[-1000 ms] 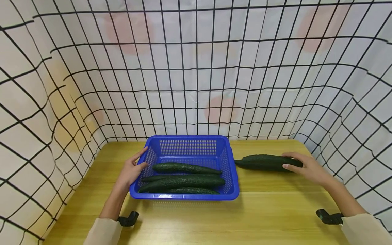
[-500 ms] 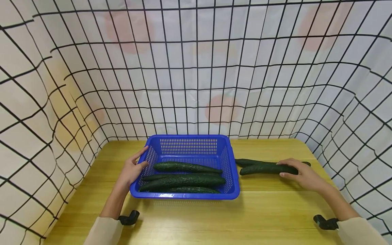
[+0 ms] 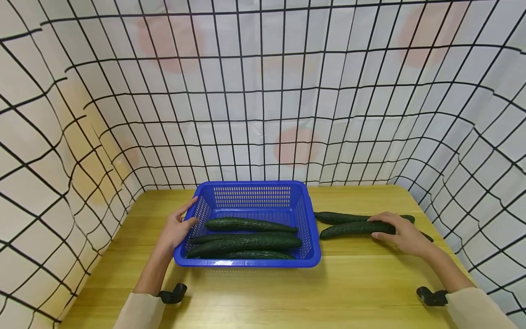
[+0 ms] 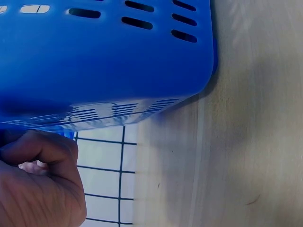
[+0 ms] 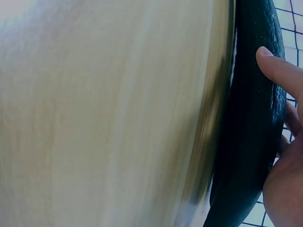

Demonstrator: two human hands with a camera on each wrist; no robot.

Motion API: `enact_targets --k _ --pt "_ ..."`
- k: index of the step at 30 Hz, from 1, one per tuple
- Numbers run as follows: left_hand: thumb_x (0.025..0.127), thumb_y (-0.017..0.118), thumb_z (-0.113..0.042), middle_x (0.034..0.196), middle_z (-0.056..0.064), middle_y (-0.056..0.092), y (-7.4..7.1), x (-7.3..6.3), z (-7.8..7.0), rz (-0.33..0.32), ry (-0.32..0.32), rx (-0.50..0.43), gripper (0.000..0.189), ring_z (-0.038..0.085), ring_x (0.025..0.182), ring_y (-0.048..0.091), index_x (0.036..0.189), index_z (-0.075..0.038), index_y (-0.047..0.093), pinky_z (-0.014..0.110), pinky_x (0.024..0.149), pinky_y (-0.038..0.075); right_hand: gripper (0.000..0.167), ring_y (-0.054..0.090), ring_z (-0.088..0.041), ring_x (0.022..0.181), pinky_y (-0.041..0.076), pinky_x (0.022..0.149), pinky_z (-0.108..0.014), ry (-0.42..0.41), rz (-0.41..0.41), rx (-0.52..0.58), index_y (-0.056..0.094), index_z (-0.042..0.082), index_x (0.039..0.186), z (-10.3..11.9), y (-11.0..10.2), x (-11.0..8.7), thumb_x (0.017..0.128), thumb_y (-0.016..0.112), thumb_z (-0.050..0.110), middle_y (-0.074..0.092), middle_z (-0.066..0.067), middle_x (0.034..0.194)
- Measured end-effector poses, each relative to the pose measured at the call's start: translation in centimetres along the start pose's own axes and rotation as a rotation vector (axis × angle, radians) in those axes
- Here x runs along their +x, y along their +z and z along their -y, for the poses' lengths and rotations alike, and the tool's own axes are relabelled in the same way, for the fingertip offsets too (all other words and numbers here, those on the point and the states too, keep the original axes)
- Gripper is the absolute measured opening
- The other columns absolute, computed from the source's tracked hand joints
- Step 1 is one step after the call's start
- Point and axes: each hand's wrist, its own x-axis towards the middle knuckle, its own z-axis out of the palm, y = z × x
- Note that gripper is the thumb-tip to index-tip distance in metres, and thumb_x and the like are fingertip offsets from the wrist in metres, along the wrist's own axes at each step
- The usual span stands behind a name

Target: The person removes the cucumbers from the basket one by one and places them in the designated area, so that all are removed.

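Observation:
In the head view, a blue plastic basket (image 3: pixel 246 263) with slotted sides stands on the table. Several dark green cucumbers (image 3: pixel 250 243) lie lengthwise inside it. My left hand (image 3: pixel 174 232) holds the basket's left rim, and in the left wrist view its fingers are bent at the basket's edge. Right of the basket, my right hand (image 3: pixel 400 235) grips a slightly curved cucumber (image 3: pixel 347 229) near its right end, thumb on the near side. The right wrist view shows that cucumber (image 5: pixel 248 118) close up between thumb and fingers. Another cucumber (image 3: pixel 339 218) lies just behind it, partly hidden by the hand.
The wooden table (image 3: pixel 263 297) runs up to a white sheet (image 3: pixel 246 105) behind black wire grid, which also closes off both sides. A black wrist-worn camera (image 3: pixel 174 294) hangs under the left forearm, another black camera (image 3: pixel 431 297) under the right.
The right hand has drawn the front cucumber towards me, so it lies apart from the one behind, which now shows more. The left hand and basket have stayed put.

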Motion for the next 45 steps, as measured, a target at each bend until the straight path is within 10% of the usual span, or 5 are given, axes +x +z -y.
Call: enact_targets --k 25,45 --pt "0.101 0.057 -0.012 0.143 0.035 0.055 0.1 -0.4 -0.4 -0.003 0.021 0.013 0.067 0.034 0.100 0.074 0.161 -0.035 0.036 0.039 0.074 0.065 0.035 0.057 -0.041 0.120 0.047 0.094 -0.064 0.025 -0.064 -0.035 0.070 0.015 0.127 0.3 0.5 0.0 0.094 0.076 0.026 0.065 -0.016 0.131" --pt "0.102 0.057 -0.012 0.147 0.034 0.050 0.1 -0.4 0.0 0.001 0.020 0.008 0.067 0.036 0.106 0.071 0.161 -0.035 0.036 0.039 0.075 0.064 0.031 0.062 -0.031 0.111 0.047 0.096 -0.057 -0.051 -0.129 0.051 0.067 0.014 0.131 6.5 -0.3 5.4 0.102 0.066 0.024 0.069 -0.009 0.126"
